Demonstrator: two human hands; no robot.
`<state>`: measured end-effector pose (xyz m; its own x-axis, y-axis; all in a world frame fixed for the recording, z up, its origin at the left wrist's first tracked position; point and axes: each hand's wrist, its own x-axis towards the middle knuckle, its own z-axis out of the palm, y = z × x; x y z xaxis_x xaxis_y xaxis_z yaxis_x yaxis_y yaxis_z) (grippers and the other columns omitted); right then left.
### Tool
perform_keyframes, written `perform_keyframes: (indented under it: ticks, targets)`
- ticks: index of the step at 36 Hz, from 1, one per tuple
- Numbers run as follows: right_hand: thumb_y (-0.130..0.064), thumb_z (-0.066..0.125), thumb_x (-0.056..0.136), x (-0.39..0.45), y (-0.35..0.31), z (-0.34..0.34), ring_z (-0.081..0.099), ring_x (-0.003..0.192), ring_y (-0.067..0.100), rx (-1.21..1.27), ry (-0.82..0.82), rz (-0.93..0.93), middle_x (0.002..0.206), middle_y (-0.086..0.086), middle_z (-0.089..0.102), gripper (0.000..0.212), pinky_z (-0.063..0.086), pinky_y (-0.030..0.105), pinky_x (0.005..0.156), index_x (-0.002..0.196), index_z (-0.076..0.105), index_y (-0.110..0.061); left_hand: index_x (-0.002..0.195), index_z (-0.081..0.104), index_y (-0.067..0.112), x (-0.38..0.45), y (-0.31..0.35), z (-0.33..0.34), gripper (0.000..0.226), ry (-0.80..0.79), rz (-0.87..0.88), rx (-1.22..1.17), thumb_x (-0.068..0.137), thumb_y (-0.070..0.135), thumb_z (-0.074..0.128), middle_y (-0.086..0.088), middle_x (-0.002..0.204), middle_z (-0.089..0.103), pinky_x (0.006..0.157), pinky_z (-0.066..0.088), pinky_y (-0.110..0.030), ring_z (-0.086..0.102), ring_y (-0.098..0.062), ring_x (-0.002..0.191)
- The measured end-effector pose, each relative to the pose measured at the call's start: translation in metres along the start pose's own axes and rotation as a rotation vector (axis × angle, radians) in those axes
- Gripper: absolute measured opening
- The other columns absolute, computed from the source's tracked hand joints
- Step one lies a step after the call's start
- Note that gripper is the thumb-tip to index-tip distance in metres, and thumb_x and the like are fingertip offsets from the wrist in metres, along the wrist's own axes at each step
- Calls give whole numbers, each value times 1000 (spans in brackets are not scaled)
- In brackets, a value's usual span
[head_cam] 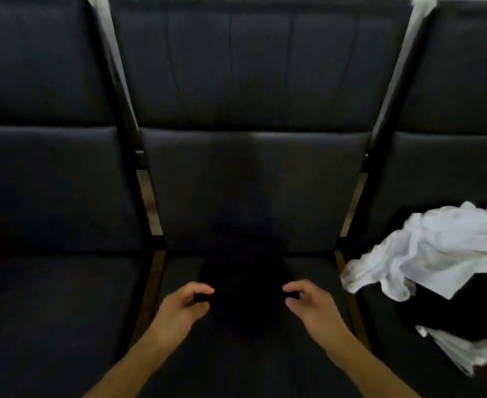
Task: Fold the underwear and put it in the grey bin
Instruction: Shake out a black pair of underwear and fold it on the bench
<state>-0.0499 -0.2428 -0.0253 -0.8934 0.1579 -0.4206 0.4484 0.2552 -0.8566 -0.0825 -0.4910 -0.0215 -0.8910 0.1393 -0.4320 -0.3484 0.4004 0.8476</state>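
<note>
On the far left stands a dark upholstered chair (44,196), its seat and backrest in shadow. Next to it, in the middle, is a second dark chair (253,173), separated from the first by a narrow gap.

On the front part of this middle seat lies the underwear (245,288), a black piece of cloth that is hard to make out against the dark cushion; its outline and folds cannot be read clearly. The left hand (183,304) reaches in from below and its thumb and forefinger are curled together, pinching the left edge of the cloth. The right hand (308,301) mirrors it on the other side, forefinger and thumb closed on the right edge, the remaining fingers loosely bent. Both forearms are bare and come in from the bottom of the view.

To the right, past another gap, is a third dark chair (452,168). On its seat rests a heap of crumpled white clothes (432,248), draped over the edge of a black box-like thing (472,303) whose nature I cannot tell. More white cloth (463,351) shows below it.
</note>
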Motion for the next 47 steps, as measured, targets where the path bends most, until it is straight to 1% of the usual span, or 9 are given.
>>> perform_keyframes:
  ticks: [5,9,13,19,23,26,38,43,47]
  targets:
    - [4,63,84,-13,143,55,57,87,2,-72,-136,196,85,-14,64,31,42,7,72,79,69,-27,79,66,55,-4,-158,48,53,-65,-132,140,79,2,68,4,102,65,95,44,-25,59,-12,103]
    - [-5,67,83,-33,181,73,61,96,3,-150,-82,177,101,-8,67,37,40,2,82,79,72,-41,82,56,67,-27,-189,62,67,-12,-172,180,82,1,65,8,104,55,86,35,-14,54,-1,98]
    - [-7,69,83,-44,184,80,55,92,-5,-124,-49,172,104,-8,63,28,33,-7,75,84,69,-35,83,57,65,-35,-191,64,62,-11,-185,171,85,3,63,8,105,54,80,35,-9,54,-3,98]
    - [-22,74,79,-44,172,81,61,90,7,57,149,285,89,-6,67,35,44,25,85,108,55,-25,108,51,53,-36,-190,65,47,0,-212,114,89,12,63,4,119,56,99,39,-24,50,-4,111]
    - [-19,71,83,-38,168,81,64,81,7,79,170,327,83,-2,70,31,48,21,76,111,60,-11,129,40,28,-32,-183,71,52,145,-317,-54,86,16,67,-1,116,60,95,43,-28,52,-10,107]
    - [-14,70,83,-41,171,81,67,81,14,65,152,321,76,-1,70,6,49,18,67,86,65,-14,111,46,23,-30,-179,74,36,202,-324,-3,85,17,69,7,101,59,80,43,-19,54,-9,97]
    - [0,62,78,-52,170,79,43,49,5,-100,38,294,59,0,48,22,37,15,47,70,43,-8,76,57,20,-33,-189,70,17,137,-288,249,82,15,71,-3,82,61,64,41,-20,58,-12,77]
    - [0,61,81,-58,169,79,53,57,7,-87,48,270,67,0,59,23,41,13,52,81,46,-17,80,60,15,-40,-176,71,14,185,-282,127,81,6,71,-5,78,67,68,49,-21,64,-19,81]
    - [1,56,87,-59,157,67,60,68,9,46,72,188,75,-2,63,59,48,23,73,111,45,-51,100,51,32,-43,-142,63,37,212,-208,-2,84,3,67,1,85,73,85,49,-31,67,-10,88]
